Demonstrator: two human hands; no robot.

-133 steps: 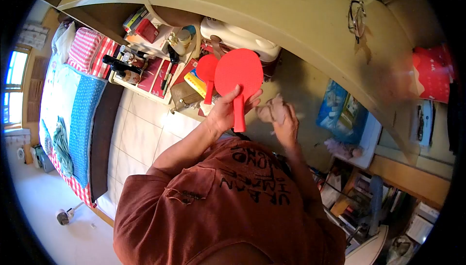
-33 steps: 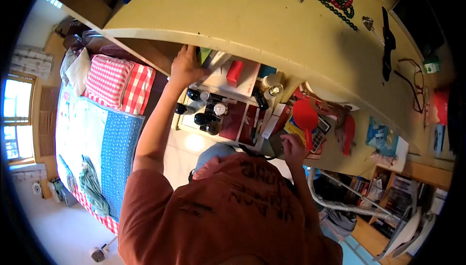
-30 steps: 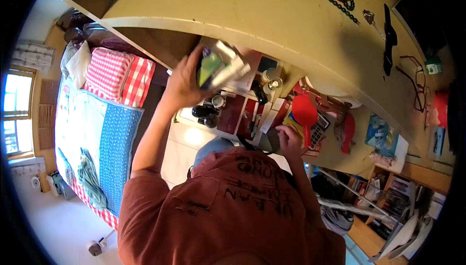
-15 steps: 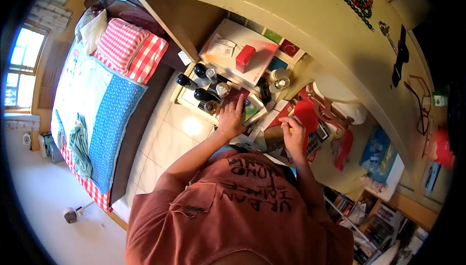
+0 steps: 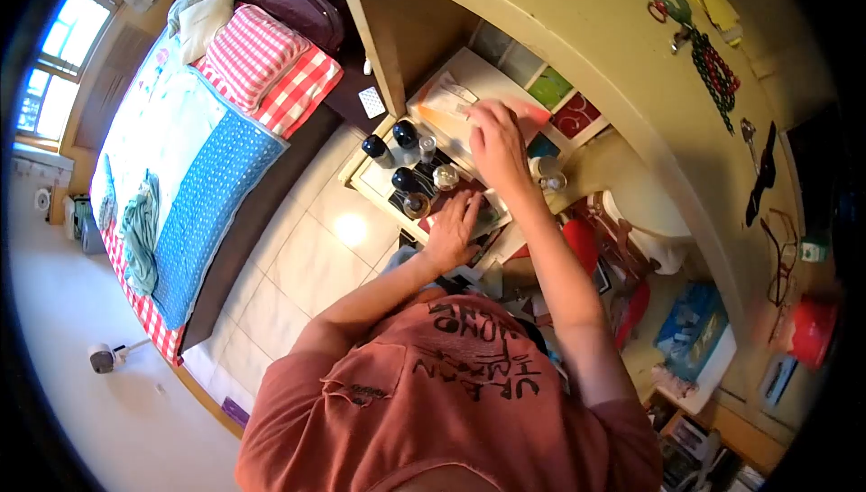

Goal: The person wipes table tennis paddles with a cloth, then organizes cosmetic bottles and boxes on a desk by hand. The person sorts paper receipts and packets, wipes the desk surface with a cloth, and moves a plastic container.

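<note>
My left hand [image 5: 454, 232] lies with its fingers stretched out over a dark red flat item [image 5: 462, 199] beside a group of bottles. Closest to its fingertips are a clear-capped bottle [image 5: 445, 177] and an amber bottle [image 5: 415, 206]. Black-capped bottles [image 5: 377, 151] stand just behind these. My right hand [image 5: 499, 142] is over the white and orange box [image 5: 469, 122], its fingers curled inward. What lies between those fingers is hidden, and the small red box seen earlier on this white box does not show.
Jars [image 5: 552, 178] stand right of the white box. The curved yellow desk edge [image 5: 577, 68] arches overhead, with bead strings [image 5: 713, 77] and glasses [image 5: 778, 257] on it. At left is a bed with a blue spotted cover [image 5: 216, 212]; tiled floor [image 5: 307, 248] lies between.
My right hand, which held a small yellow thing low on the right, has moved up and left over the white box. My left hand stays by the bottles. The view has shifted.
</note>
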